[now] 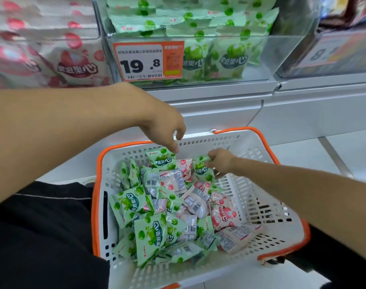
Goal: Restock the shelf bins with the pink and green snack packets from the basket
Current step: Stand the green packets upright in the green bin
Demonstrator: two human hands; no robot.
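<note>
Packets (169, 207) fill the basket (261, 205) — each hand's fingers (174, 147) pinch 1 green packet (162, 160).

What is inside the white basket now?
The basket holds a loose pile of green packets and pink packets. Both hands reach in. The packets cover the basket floor, so it cannot be seen.

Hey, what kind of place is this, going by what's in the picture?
Most likely a shop aisle, a supermarket or snack store. Clear shelf bins hold stacked green packets and pink packets, an orange price tag reads 19.8 with a barcode, and a white shopping basket with orange trim sits below, full of stock.
</note>
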